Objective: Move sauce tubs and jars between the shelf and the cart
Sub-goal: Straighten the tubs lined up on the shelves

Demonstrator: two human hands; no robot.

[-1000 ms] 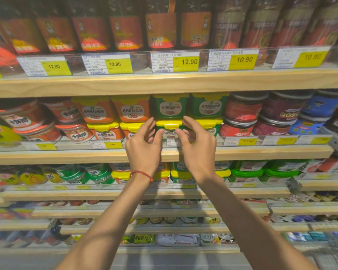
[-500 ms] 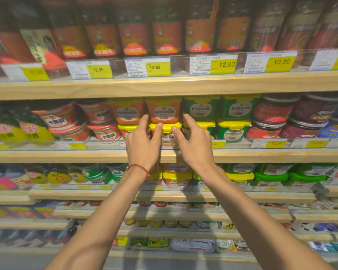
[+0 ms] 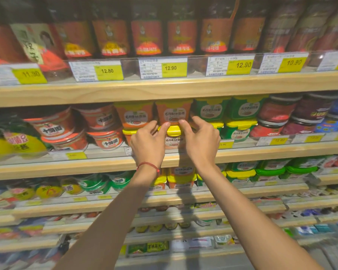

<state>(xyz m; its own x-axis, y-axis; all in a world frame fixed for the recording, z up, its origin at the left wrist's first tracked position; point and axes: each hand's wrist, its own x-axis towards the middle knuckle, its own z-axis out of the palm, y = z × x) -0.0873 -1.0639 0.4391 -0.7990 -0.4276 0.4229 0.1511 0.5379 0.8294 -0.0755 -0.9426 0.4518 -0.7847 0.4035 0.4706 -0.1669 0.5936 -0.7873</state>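
Observation:
Stacked orange sauce tubs stand on the middle shelf (image 3: 105,164). Both hands are at the right-hand stack. My left hand (image 3: 148,142) and my right hand (image 3: 201,141) have their fingers curled, with the fingertips pinching the bottom edge of the upper orange tub (image 3: 173,113) from either side. Under it sits a second orange tub with a yellow lid (image 3: 174,140), its sides partly hidden behind my hands. A red string circles my left wrist. No cart is in view.
A second orange stack (image 3: 135,114) stands to the left and green tubs (image 3: 211,111) to the right. Round red tubs (image 3: 53,125) sit further left, dark jars (image 3: 275,112) further right. Tall jars fill the top shelf (image 3: 164,88). More tubs line the lower shelves.
The view has shifted left along the shelf. Both hands, earlier spread with straight fingers around the stack, have curled their fingertips onto the upper orange tub's base.

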